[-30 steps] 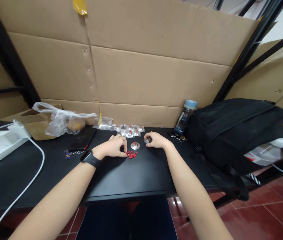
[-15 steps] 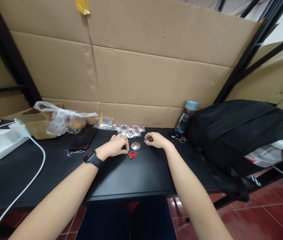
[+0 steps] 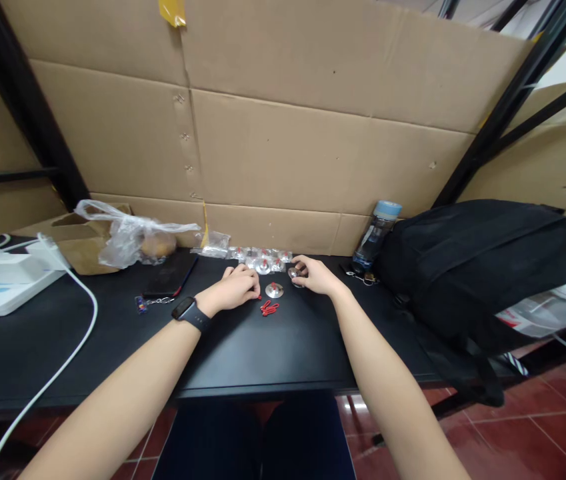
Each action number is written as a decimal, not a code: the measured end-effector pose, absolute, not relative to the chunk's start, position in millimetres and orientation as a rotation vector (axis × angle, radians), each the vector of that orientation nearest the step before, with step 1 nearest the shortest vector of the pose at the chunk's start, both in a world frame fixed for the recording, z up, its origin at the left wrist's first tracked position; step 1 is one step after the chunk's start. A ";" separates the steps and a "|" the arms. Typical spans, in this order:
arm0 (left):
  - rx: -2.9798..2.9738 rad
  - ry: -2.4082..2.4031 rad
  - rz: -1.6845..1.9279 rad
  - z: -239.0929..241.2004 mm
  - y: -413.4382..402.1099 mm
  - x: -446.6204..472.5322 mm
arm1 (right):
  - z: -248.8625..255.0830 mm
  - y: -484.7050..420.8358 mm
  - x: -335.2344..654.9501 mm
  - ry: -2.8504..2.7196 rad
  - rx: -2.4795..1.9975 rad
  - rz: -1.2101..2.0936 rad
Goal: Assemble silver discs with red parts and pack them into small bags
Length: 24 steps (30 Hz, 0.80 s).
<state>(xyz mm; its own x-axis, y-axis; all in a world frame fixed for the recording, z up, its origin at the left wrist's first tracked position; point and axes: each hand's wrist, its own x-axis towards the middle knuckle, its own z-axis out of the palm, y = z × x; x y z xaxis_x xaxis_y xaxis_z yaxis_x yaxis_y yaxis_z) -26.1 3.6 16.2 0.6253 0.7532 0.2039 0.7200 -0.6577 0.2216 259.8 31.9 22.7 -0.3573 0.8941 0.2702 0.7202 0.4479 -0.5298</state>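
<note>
My left hand [image 3: 239,287] is closed in a pinch just left of a small silver finger cymbal [image 3: 274,290] that lies on the black table. A bit of red cord [image 3: 259,297] shows at its fingertips; the rest is hidden by the fingers. Below that cymbal lies a small pile of red cords [image 3: 269,308]. My right hand [image 3: 315,275] grips a second finger cymbal [image 3: 293,273] between thumb and fingers, tilted up from the table. Behind the hands, several finger cymbals with red cords in clear plastic bags [image 3: 263,265] lie in a cluster.
Clear plastic packets [image 3: 214,245] sit by the cardboard wall. To the left are a dark phone-like case [image 3: 167,277], a plastic bag [image 3: 127,243] and a white power strip [image 3: 17,280] with a cable. A bottle [image 3: 377,233] and a black backpack [image 3: 477,267] stand right.
My left hand has drawn slightly back from the red cord pile, a red bit at its fingertips. The cymbal in my right hand has tilted more upright. The view has shifted slightly.
</note>
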 end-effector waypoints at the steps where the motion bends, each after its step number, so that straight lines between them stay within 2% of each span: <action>1: 2.724 1.248 0.439 16.8 3.6 -26.1 | 22.8 31.3 257.4 -2.152 -1.306 0.488; 8: 2.639 1.289 0.756 25.0 1.4 -19.1 | 30.0 21.5 235.1 -1.946 -0.965 0.816; 15: 2.453 1.295 1.089 37.6 -7.0 -11.9 | 32.6 7.2 204.9 -1.789 -0.794 0.908; 24: 2.386 1.353 1.247 40.5 -10.3 -11.9 | 30.4 2.6 195.0 -1.698 -0.711 1.016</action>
